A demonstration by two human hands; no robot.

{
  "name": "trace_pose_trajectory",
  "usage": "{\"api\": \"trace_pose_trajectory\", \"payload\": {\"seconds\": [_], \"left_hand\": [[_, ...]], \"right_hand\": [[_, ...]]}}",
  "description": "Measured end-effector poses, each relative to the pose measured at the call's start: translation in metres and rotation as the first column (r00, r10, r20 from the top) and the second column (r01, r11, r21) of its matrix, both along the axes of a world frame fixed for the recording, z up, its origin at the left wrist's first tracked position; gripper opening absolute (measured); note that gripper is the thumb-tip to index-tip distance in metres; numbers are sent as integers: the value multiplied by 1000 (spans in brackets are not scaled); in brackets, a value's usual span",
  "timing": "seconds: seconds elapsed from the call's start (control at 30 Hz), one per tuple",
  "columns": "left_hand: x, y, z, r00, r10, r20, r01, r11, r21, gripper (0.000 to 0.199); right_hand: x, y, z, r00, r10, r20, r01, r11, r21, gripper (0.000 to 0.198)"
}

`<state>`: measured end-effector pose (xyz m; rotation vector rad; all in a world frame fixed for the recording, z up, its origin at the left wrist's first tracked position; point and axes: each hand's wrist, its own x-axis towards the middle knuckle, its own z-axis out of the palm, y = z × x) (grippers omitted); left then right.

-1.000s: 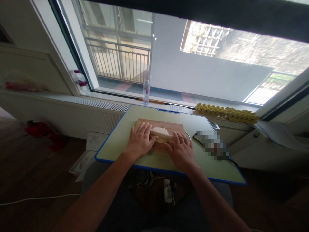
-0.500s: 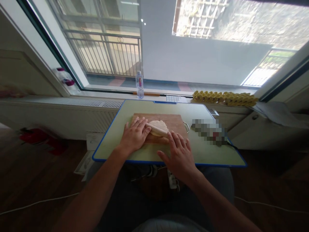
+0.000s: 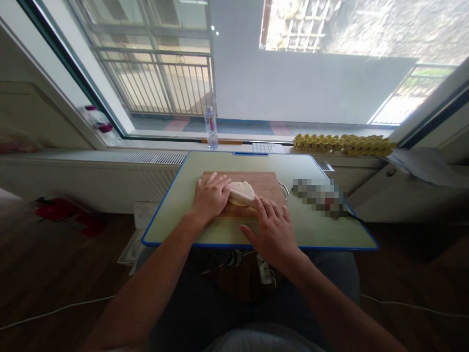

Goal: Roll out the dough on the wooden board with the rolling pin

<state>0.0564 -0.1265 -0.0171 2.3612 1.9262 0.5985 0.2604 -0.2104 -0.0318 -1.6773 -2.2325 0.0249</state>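
Windowside table (image 3: 326, 232), pale green with blue edging, supports one wooden board (image 3: 266, 183). One flat piece of dough (image 3: 242, 187) lies on the board, beneath one rolling pin (image 3: 242, 196). Left hand (image 3: 210, 198) rests over the pin's left end, fingers extended; right hand (image 3: 276, 227) meets the other end with its fingertips; neither is clenched. Step in hand: apparently flattening; next stroke calls for even pressure. Bottles (image 3: 211, 128) in view: two.
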Motion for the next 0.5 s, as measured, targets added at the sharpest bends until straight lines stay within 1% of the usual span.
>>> {"api": "trace_pose_trajectory", "payload": {"seconds": [0.1, 0.2, 0.27, 0.4, 0.5], "left_hand": [[-9, -20, 2, 1000, -2, -27, 2, 1000, -3, 49], [-12, -24, 4, 999, 0, -42, -1, 1000, -9, 49], [-9, -17, 4, 999, -4, -39, 4, 1000, -14, 49], [3, 7, 5, 1000, -8, -9, 8, 1000, -22, 46], [8, 17, 4, 1000, -9, -4, 9, 1000, -26, 46]], "right_hand": [[-6, -20, -4, 999, 47, -7, -47, 999, 10, 83], [-9, -21, -7, 999, 41, -17, -41, 999, 1, 83], [-9, -10, -8, 1000, 11, -19, -11, 1000, -9, 82], [-2, 18, -4, 999, -37, -16, 37, 999, 3, 77], [2, 30, -1, 998, -62, 4, 62, 998, 3, 75]]}}
